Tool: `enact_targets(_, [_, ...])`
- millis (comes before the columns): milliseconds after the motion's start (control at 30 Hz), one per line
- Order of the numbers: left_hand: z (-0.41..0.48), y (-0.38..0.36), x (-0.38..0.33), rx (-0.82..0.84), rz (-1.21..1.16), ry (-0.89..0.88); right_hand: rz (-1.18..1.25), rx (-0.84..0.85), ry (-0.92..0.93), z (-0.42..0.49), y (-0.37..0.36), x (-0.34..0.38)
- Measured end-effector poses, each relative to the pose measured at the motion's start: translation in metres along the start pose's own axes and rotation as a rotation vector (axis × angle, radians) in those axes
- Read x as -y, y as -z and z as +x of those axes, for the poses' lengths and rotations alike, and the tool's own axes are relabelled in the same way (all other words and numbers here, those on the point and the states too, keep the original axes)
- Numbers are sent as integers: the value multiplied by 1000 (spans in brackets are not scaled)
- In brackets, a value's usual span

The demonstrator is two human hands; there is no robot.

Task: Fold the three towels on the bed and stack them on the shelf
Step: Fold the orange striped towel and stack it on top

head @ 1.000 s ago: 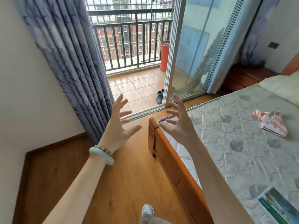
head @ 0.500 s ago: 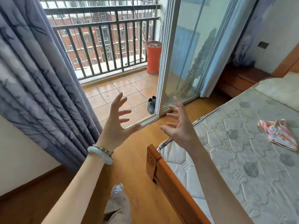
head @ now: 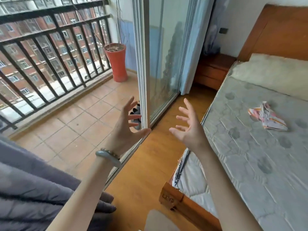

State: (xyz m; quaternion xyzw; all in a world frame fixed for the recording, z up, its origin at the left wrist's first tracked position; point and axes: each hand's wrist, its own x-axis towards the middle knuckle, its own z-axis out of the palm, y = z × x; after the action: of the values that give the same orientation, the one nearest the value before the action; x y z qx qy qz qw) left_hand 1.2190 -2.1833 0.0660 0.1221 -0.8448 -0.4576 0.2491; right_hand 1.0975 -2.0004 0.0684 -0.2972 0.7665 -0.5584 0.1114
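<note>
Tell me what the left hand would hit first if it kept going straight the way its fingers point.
Probably the white aluminium frame of the sliding glass door: the open left hand points up and forward beside its edge. Depth is unclear, so it may pass onto the balcony.

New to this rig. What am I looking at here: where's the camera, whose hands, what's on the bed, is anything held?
There is no robot. One wide-angle camera sits on a person's head and looks forward and down, so the two bare arms reaching up from the bottom edge are the wearer's own. The left hand, with a pale bangle on its wrist, and the right hand are both raised with fingers spread, and neither holds anything. On the right is a bed with a bare grey quilted mattress. One crumpled pink and white cloth lies on it, likely one of the towels, plus a pale pillow at the head. No other towels and no shelf are in view. To the left, a glass sliding door opens onto a tiled balcony.
</note>
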Motion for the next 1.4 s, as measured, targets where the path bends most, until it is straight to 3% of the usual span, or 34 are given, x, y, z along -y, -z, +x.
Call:
enact_targets(333, [176, -32, 77, 192, -100, -70, 3, -198, -55, 144, -6, -44])
enact_targets(633, [348, -98, 74, 397, -119, -188, 31, -405, -129, 270, 53, -76])
enact_targets(1200, [600, -363, 75, 823, -234, -391, 36, -894, -324, 416, 226, -215])
enact_targets(1400, [687, -467, 44, 1022, -265, -455, -3, -1044, -394, 469, 303, -243])
